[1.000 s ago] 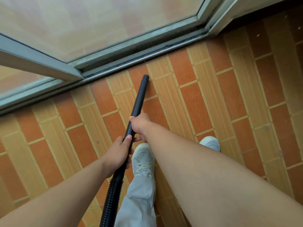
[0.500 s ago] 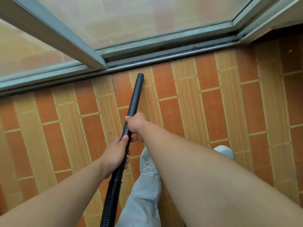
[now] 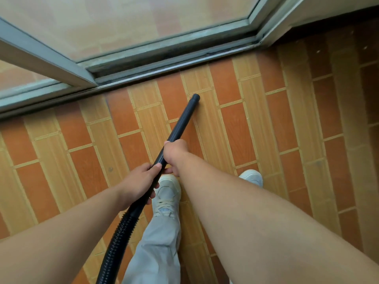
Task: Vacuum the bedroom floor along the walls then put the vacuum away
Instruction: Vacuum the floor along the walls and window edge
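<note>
A black vacuum wand (image 3: 183, 119) slants up to the right over the orange and tan tiled floor (image 3: 235, 124). Its open tip lies a short way in front of the sliding door track (image 3: 164, 66). My right hand (image 3: 174, 152) grips the wand at its middle. Just behind it, my left hand (image 3: 141, 181) grips the wand's lower end, where the ribbed black hose (image 3: 117, 242) begins. The hose runs down out of the picture. The vacuum's body is out of view.
A sliding glass door with a grey metal frame (image 3: 47, 58) fills the top. Its track meets a wall corner (image 3: 272, 31) at upper right. My two white shoes (image 3: 167, 193) and a grey trouser leg (image 3: 155, 249) stand right below the hands.
The wand's tip has swung to the right along the door track and now sits a little farther back from it. Both hands keep the same grip.
</note>
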